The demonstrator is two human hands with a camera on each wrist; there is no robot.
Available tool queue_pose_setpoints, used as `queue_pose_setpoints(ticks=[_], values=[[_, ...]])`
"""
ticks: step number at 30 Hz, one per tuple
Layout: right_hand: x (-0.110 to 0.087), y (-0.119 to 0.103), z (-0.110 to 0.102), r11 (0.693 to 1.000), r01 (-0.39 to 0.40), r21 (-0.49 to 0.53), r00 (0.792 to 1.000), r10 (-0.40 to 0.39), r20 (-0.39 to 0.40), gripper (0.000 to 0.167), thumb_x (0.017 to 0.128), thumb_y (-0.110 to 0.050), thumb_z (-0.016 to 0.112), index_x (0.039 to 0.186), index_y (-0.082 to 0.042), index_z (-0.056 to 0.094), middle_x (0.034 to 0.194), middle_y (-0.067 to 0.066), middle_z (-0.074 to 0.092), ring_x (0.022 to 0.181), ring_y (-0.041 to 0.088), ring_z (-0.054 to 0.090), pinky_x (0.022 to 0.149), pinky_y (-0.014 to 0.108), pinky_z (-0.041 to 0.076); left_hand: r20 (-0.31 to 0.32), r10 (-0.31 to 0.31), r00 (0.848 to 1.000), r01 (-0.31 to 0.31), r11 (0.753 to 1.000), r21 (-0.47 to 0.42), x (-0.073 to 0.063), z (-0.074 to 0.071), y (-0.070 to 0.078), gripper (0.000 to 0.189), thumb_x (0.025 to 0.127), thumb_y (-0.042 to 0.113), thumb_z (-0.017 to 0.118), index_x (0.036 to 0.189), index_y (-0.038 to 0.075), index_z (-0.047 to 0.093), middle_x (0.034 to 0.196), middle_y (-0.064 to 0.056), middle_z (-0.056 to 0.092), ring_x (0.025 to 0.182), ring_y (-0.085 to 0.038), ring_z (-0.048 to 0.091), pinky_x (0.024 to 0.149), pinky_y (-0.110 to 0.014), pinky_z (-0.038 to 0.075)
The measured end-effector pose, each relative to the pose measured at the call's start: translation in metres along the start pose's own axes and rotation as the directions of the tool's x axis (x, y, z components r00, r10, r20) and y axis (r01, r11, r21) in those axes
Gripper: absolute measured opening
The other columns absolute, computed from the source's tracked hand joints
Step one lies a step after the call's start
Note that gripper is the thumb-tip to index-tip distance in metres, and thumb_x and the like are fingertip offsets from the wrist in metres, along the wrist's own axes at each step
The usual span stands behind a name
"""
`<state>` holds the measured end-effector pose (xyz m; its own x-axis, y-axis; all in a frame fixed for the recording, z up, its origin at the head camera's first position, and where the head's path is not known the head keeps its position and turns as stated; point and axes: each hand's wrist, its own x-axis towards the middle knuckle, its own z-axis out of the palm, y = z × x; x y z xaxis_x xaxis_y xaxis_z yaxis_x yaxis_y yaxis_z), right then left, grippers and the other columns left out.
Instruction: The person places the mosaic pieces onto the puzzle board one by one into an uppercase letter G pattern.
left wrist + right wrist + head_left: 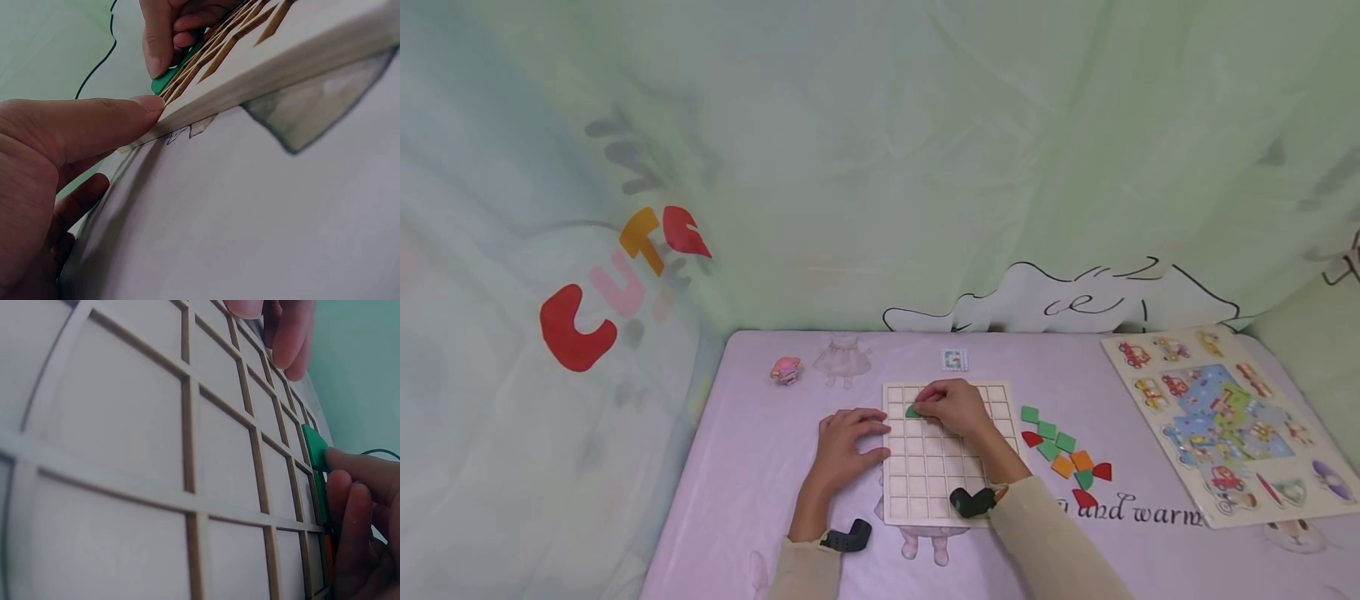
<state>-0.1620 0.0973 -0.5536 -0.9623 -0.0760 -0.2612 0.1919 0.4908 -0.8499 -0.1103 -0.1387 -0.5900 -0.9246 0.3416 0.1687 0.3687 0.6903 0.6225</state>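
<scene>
My right hand (955,406) pinches a green tile (912,412) with one rounded side over the far left part of a pale wooden grid board (917,486). In the right wrist view, the thumb and fingertips hold this green tile (315,447) tilted above the grid lines. Another green tile (321,497) and an orange tile (329,553) lie in cells beside it, partly covered by the fingers. My left hand (842,446) rests at the board's left edge, fingers spread. A fingertip touches the rim in the left wrist view.
Loose green, orange and red tiles (1065,442) lie right of the board. A picture puzzle board (1157,417) sits at the far right. Behind the grid are a small patterned square (955,360) and a pink figurine (786,370). Curtains (880,167) border the table (760,467).
</scene>
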Motion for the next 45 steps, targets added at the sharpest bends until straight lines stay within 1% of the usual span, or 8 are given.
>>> queue_pose_setpoints(ticks=[7, 14, 22, 30, 38, 45], values=[[0.0002, -0.0007, -0.0005, 0.999, 0.034, -0.024, 0.999, -0.034, 0.000, 0.009, 0.086, -0.018, 0.082, 0.090, -0.011, 0.078, 0.074, -0.001, 0.072, 0.064, 0.012, 0.064, 0.064, 0.026, 0.050, -0.005, 0.007, 1.000, -0.007, 1.000, -0.004, 0.0000, -0.0001, -0.0006, 0.029, 0.086, 0.035, 0.081, 0.114, 0.026, 0.077, 0.133, 0.012, 0.066, 0.121, -0.017, 0.054, 0.104, -0.052, 0.030], [-0.0015, -0.0031, -0.0006, 0.999, 0.028, -0.025, 1.000, -0.028, -0.001, 0.009, 0.085, -0.018, 0.082, 0.088, -0.011, 0.078, 0.070, -0.002, 0.072, 0.062, 0.013, 0.064, 0.063, 0.028, 0.048, -0.030, 0.047, 0.998, -0.047, 0.999, 0.017, -0.0001, -0.0002, -0.0003, 0.030, 0.084, 0.032, 0.082, 0.112, 0.025, 0.078, 0.131, 0.011, 0.067, 0.119, -0.019, 0.056, 0.100, -0.052, 0.032], [-0.0003, -0.0014, 0.0001, 0.999, 0.029, -0.024, 1.000, -0.029, 0.007, 0.008, 0.085, -0.017, 0.083, 0.087, -0.012, 0.078, 0.070, -0.002, 0.071, 0.061, 0.012, 0.063, 0.061, 0.027, 0.047, -0.030, 0.044, 0.999, -0.043, 0.999, 0.016, -0.0005, -0.0005, -0.0005, 0.029, 0.084, 0.033, 0.082, 0.112, 0.026, 0.078, 0.131, 0.011, 0.067, 0.119, -0.019, 0.056, 0.101, -0.053, 0.032], [-0.0010, -0.0035, -0.0007, 1.000, 0.014, -0.028, 1.000, -0.014, -0.005, 0.010, 0.084, -0.017, 0.083, 0.087, -0.010, 0.077, 0.069, -0.002, 0.071, 0.060, 0.012, 0.063, 0.059, 0.026, 0.047, -0.028, 0.038, 0.999, -0.038, 0.999, -0.001, -0.0004, -0.0007, 0.0006, 0.029, 0.084, 0.032, 0.082, 0.112, 0.026, 0.078, 0.131, 0.011, 0.067, 0.120, -0.019, 0.056, 0.101, -0.053, 0.032], [-0.0011, -0.0028, 0.0006, 0.999, -0.001, -0.041, 1.000, 0.000, -0.007, 0.011, 0.084, -0.018, 0.083, 0.088, -0.011, 0.076, 0.071, -0.002, 0.070, 0.061, 0.012, 0.063, 0.060, 0.026, 0.047, -0.025, 0.027, 0.999, -0.027, 0.999, -0.021, -0.0006, -0.0012, 0.0013, 0.029, 0.084, 0.030, 0.082, 0.112, 0.025, 0.078, 0.131, 0.010, 0.067, 0.120, -0.019, 0.055, 0.102, -0.053, 0.031], [-0.0022, -0.0011, -0.0005, 1.000, -0.009, -0.028, 1.000, 0.009, -0.007, 0.012, 0.086, -0.020, 0.082, 0.091, -0.010, 0.075, 0.072, -0.001, 0.071, 0.063, 0.013, 0.063, 0.060, 0.025, 0.047, -0.040, 0.046, 0.998, -0.046, 0.999, -0.002, -0.0009, -0.0013, 0.0022, 0.028, 0.084, 0.031, 0.082, 0.111, 0.026, 0.078, 0.130, 0.011, 0.067, 0.118, -0.018, 0.056, 0.100, -0.053, 0.032]])
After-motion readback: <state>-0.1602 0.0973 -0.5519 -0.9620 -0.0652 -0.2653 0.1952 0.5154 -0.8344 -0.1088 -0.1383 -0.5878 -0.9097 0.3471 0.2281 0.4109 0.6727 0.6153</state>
